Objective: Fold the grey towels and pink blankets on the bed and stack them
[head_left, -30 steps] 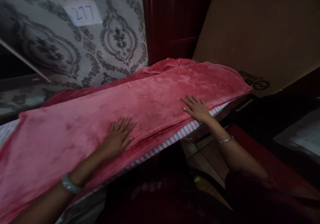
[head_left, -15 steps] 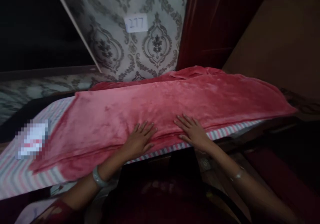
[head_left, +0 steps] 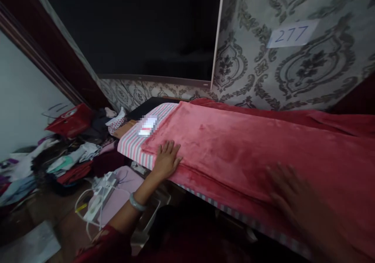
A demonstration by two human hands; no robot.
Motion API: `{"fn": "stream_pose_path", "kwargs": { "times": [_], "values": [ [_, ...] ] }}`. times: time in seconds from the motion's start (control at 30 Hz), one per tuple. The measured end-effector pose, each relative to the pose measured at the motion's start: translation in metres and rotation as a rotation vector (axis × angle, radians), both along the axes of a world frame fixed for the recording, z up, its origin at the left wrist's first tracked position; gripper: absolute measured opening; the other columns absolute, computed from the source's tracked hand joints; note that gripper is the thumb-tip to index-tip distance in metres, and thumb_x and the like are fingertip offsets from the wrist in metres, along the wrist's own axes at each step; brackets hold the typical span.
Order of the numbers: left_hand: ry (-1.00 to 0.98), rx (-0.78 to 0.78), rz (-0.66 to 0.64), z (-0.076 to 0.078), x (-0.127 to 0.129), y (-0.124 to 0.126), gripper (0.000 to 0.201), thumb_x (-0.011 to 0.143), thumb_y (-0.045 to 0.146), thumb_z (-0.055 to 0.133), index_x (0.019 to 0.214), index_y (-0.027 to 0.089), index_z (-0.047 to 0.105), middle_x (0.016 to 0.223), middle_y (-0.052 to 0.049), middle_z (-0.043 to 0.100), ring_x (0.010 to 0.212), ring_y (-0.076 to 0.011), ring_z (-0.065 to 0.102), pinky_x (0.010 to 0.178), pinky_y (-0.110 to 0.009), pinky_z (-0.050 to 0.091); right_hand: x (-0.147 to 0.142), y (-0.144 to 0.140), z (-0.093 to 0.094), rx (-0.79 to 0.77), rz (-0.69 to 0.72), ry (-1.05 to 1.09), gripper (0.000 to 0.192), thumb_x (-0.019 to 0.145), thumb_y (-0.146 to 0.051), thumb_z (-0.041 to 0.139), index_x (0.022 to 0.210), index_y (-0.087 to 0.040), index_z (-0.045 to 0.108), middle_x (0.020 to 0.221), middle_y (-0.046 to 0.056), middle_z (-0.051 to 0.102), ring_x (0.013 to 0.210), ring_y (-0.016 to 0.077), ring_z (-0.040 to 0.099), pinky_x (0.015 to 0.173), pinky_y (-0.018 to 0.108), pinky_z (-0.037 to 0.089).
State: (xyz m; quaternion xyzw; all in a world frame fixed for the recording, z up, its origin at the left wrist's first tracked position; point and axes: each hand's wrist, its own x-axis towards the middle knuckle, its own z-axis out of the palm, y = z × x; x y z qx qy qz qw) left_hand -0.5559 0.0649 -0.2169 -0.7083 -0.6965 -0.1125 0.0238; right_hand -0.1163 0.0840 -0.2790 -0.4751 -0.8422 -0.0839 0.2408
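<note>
— Logging item one: what do my hands rest on?

— Red fleece blanket (head_left: 249, 145), folded long, lying along the striped sheet (head_left: 133, 144) of the bed. My left hand (head_left: 166, 159) lies flat on its near left corner, fingers spread wide, palm down, gripping nothing. A pale bangle (head_left: 137, 203) sits on that wrist.

— Item two, the right hand?

— My right hand (head_left: 288, 194) is at the lower right, over the blanket's near edge. It is blurred; fingers look spread and open, holding nothing, but I cannot tell whether it touches the fleece.

— Item three, bed surroundings?

— Striped sheet shows past the blanket's left end and as a thin band under its near edge. A blurred-out patch (head_left: 147, 125) lies on the stripes, just beside the blanket's end. Behind the bed, patterned wallpaper (head_left: 319, 63) carries a paper label marked 277 (head_left: 291, 33). A dark panel (head_left: 140, 28) fills the wall to its left.

— Item four, floor?

— Left of the bed: a heap of mixed clothes (head_left: 73, 157), a red bag (head_left: 70, 120) behind it, and a white power strip (head_left: 99, 194) with cable on a pink surface, well apart from both hands.
</note>
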Motion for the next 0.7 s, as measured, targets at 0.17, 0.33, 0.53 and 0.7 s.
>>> {"fn": "stream_pose_path", "kwargs": {
  "times": [0.17, 0.33, 0.53, 0.7],
  "values": [
    [-0.141, 0.154, -0.028, -0.010, -0.037, -0.009, 0.044, 0.101, 0.036, 0.039, 0.130, 0.018, 0.066, 0.143, -0.015, 0.060, 0.136, -0.0288, 0.052, 0.115, -0.053, 0.038, -0.031, -0.001, -0.013, -0.001, 0.047, -0.101, 0.063, 0.099, -0.051, 0.029, 0.159, -0.031, 0.034, 0.162, 0.008, 0.035, 0.144, 0.0384, 0.039, 0.104, 0.065, 0.040],
    [-0.204, 0.306, 0.332, 0.004, -0.093, -0.006, 0.046, 0.091, 0.039, 0.044, 0.117, 0.010, 0.070, 0.123, -0.020, 0.069, 0.118, -0.0323, 0.062, 0.105, -0.048, 0.046, -0.022, -0.004, -0.013, -0.055, 0.042, -0.112, 0.061, 0.099, -0.052, 0.030, 0.156, -0.031, 0.041, 0.162, 0.007, 0.036, 0.147, 0.0354, 0.036, 0.109, 0.063, 0.037],
    [-0.455, -0.056, 0.632, 0.027, -0.127, 0.004, 0.058, 0.089, 0.053, 0.038, 0.109, 0.009, 0.069, 0.077, -0.012, 0.073, 0.069, -0.0260, 0.068, 0.069, -0.034, 0.052, -0.049, 0.004, 0.008, -0.118, 0.109, -0.032, 0.056, 0.101, -0.048, 0.036, 0.151, -0.027, 0.049, 0.155, 0.011, 0.047, 0.143, 0.0324, 0.043, 0.113, 0.060, 0.034],
    [-0.394, -0.165, 0.626, 0.036, -0.128, 0.020, 0.048, 0.082, 0.056, 0.047, 0.088, 0.014, 0.069, 0.059, -0.008, 0.065, 0.065, -0.0277, 0.067, 0.066, -0.033, 0.048, -0.110, 0.006, 0.028, -0.267, 0.263, -0.050, 0.057, 0.101, -0.043, 0.043, 0.157, -0.032, 0.038, 0.164, 0.007, 0.032, 0.151, 0.0292, 0.028, 0.120, 0.057, 0.027]
  ]
}}
